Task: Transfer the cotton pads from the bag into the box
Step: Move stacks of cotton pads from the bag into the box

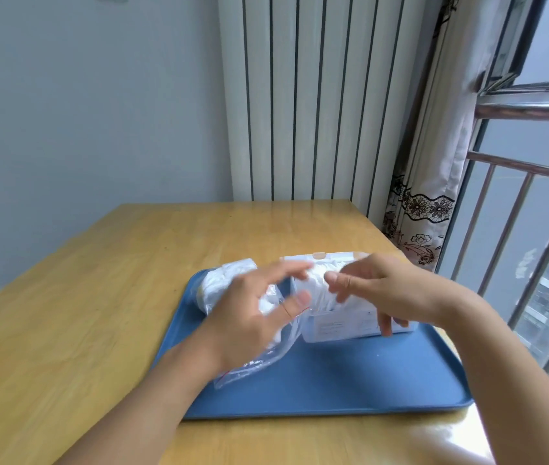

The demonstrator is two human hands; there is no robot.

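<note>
Cotton pads [316,290] in 1 box [343,325], 1 bag [253,360], 2 hands' grip loose, fingers spread: left hand [253,317], right hand [383,290].

Both hands are motion-blurred; the left hand [253,310] covers much of the bag [253,360]. The right hand [377,290] hides the box's [343,327] opening, and the cotton pads [315,286] between the fingertips are an indistinct white smear

text: none legible | box [343,325] front label: faint printed lines, probably text, too blurred to read
</note>
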